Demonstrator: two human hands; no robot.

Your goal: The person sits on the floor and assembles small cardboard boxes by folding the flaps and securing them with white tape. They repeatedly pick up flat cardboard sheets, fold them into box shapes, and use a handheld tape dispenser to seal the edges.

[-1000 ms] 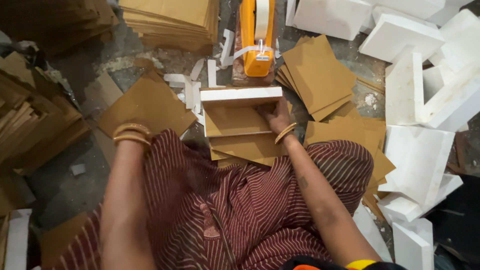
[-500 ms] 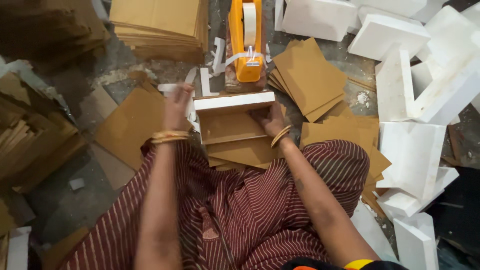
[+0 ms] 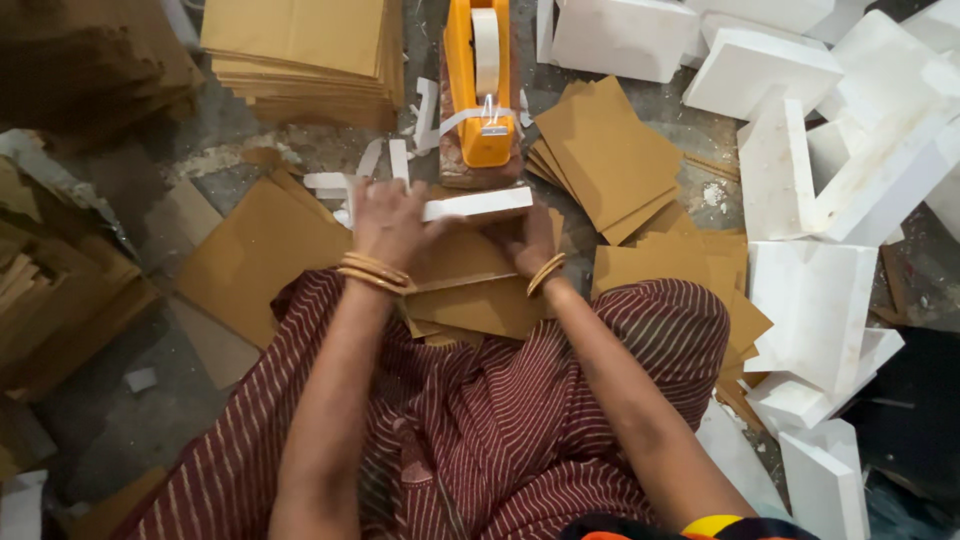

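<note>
My left hand (image 3: 388, 222) presses flat on the white foam block (image 3: 478, 204); my right hand (image 3: 530, 240) grips its cardboard wrap (image 3: 470, 262).

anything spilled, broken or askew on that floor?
Yes. White crumbs lie scattered on the floor between the fanned brown card stack and the foam slabs, which sit jumbled at odd angles. Loose white strips litter the floor beside the orange tape dispenser. Both hands, left hand and right hand, press the white-edged piece.
</note>
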